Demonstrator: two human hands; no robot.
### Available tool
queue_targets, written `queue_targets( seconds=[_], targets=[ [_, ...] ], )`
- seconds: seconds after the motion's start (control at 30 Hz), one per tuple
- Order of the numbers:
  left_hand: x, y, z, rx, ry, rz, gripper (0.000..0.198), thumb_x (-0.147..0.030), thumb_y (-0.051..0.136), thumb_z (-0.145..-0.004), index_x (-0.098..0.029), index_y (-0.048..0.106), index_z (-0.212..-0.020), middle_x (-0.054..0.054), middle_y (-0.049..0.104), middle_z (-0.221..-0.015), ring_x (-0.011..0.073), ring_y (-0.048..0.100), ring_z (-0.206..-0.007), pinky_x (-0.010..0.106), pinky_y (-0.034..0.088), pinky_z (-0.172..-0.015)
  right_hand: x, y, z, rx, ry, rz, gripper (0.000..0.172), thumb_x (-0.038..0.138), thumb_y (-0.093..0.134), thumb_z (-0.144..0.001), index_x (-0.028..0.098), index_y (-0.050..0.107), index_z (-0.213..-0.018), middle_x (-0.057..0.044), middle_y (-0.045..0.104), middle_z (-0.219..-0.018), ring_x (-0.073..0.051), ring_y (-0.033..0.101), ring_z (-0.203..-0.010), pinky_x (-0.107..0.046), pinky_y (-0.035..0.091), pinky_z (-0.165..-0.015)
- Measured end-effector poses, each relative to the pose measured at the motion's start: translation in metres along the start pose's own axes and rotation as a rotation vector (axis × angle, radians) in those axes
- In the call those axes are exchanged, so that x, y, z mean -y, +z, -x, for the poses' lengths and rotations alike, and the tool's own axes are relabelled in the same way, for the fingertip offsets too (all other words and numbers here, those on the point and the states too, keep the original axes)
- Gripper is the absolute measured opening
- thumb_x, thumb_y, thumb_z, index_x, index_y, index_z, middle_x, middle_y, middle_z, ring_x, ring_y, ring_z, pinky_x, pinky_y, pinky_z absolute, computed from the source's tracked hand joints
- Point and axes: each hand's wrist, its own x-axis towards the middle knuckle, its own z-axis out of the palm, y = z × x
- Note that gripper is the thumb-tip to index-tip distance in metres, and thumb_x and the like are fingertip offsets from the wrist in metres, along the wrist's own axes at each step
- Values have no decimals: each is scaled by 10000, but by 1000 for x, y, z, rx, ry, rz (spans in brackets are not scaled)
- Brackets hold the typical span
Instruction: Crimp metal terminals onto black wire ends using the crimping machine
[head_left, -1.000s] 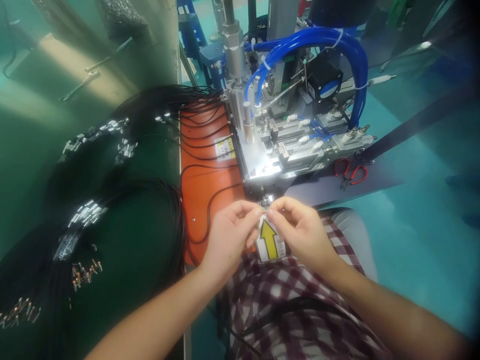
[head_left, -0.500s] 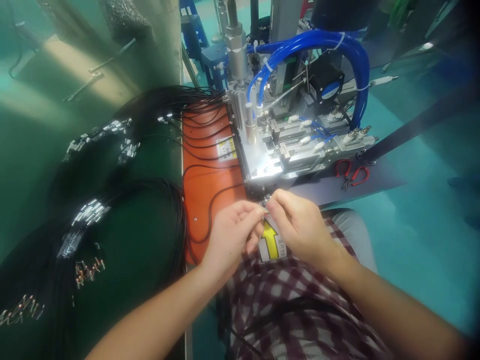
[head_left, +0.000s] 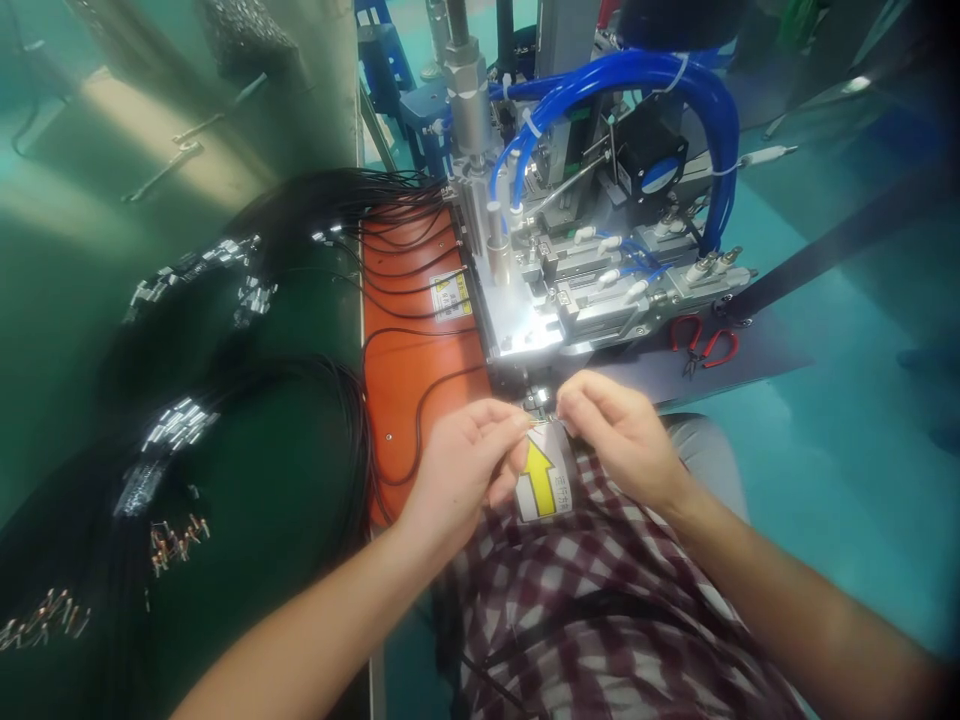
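My left hand (head_left: 469,465) is closed in a pinch on the end of a cable, with thin coloured wires (head_left: 538,422) poking out from its fingertips to the right. Just beyond their tips, my right hand (head_left: 619,425) is closed too, thumb against forefinger; whatever it pinches is too small to make out. Both hands are above a white label with a yellow arrow (head_left: 538,478), close to the front edge of a metal machine (head_left: 525,335). A small metal part (head_left: 538,398) of the machine shows between the hands.
Black cables (head_left: 420,410) cross an orange plate (head_left: 397,375) left of the machine. Large cable bundles with shiny ends (head_left: 180,425) lie on the green surface at left. Red-handled pliers (head_left: 703,347) rest at right. Blue air hoses (head_left: 637,65) arch over the machine.
My right hand has moved a little right and away from my left fingertips, exposing more of the thin wires. My left hand has stayed nearly in place.
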Motion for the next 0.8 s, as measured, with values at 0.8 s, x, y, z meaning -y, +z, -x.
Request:
queue_targets(
  seconds=[0.8],
  targets=[
    [5, 0, 0, -19, 28, -23, 184, -279, 615, -847, -140, 556, -742, -47, 572, -560, 7, 352, -333, 156, 260, -375, 11, 10, 11, -59, 110, 0, 213, 282, 461, -951, 189, 543, -778, 25, 546, -658, -104, 459, -550, -235, 378, -527]
  ],
)
